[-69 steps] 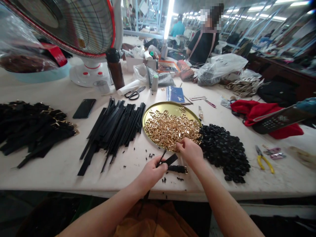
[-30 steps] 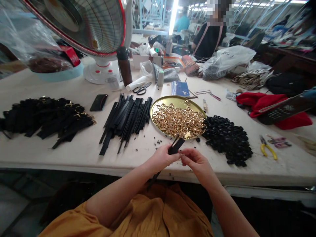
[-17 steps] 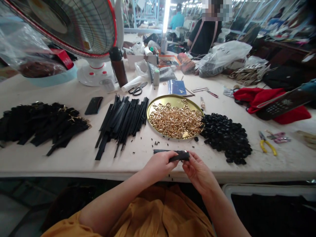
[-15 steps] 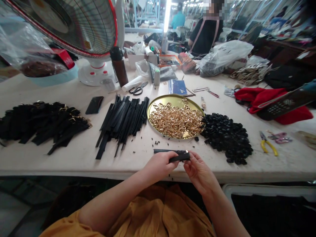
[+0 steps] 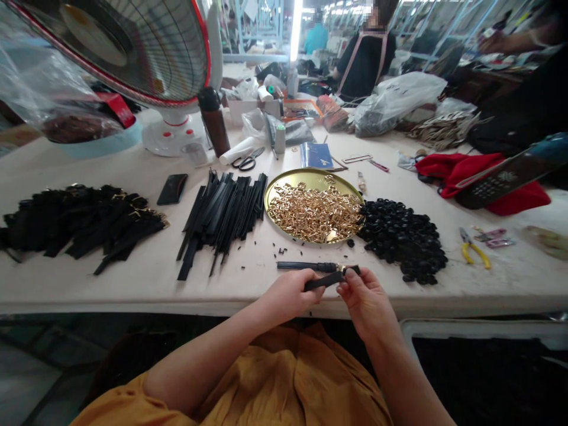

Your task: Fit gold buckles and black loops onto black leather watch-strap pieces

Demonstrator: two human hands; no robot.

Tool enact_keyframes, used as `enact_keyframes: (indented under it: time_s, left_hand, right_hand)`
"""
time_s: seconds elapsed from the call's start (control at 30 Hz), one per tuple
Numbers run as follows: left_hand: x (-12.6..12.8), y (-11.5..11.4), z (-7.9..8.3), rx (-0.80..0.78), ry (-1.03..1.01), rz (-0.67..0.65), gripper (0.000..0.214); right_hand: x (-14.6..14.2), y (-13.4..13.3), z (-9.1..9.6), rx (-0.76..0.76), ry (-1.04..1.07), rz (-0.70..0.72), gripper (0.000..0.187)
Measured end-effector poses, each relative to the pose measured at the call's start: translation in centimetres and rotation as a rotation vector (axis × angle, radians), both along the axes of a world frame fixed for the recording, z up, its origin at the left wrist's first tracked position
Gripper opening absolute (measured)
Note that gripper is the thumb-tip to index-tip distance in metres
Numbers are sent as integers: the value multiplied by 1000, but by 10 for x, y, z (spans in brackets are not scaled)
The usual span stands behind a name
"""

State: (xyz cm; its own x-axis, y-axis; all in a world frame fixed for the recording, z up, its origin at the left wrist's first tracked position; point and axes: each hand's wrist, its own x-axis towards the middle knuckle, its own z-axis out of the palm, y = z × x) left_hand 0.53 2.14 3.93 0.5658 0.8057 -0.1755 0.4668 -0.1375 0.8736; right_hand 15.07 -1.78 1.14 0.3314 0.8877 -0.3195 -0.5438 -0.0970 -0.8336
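My left hand (image 5: 295, 290) is closed around a black strap (image 5: 325, 280) near the table's front edge. At the strap's right end, my right hand (image 5: 364, 299) pinches its tip with thumb and fingers. A small gold buckle shows there, partly hidden by the fingers. Just behind, another black strap piece (image 5: 306, 266) lies on the table with its right end close to my fingers. Beyond it stands a round gold tray (image 5: 284, 177) heaped with gold buckles (image 5: 315, 210). Black rings (image 5: 402, 236) are piled right of the tray, and flat black straps (image 5: 224, 216) lie left of it.
A pile of buckled black straps (image 5: 80, 222) lies far left, below a fan (image 5: 175, 133). A phone-like black case (image 5: 172, 189), scissors (image 5: 248, 158) and a bottle (image 5: 215, 121) sit behind. Yellow-handled pliers (image 5: 474, 254) lie right. A person (image 5: 366, 62) stands beyond the table.
My right hand has shifted right and slightly up along the strap's end, drawing black material out past the buckle. The left hand keeps its hold. Another person's arm has appeared at upper right.
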Motion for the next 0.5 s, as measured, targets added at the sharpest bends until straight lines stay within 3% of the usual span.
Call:
enact_keyframes:
  time_s: [0.2,0.33,0.5]
  left_hand:
    - [2,-4,-4,-124,-200,52,19]
    - [3,-5,-11,-268,-295,88,20]
    - [1,-4,-16,-350,-263,111,24]
  right_hand:
    - [-11,-10,-3,10,-204,139,21]
    - [-18,-15,-4,46,-362,155,21]
    - [-16,-14,-3,28,-437,138,21]
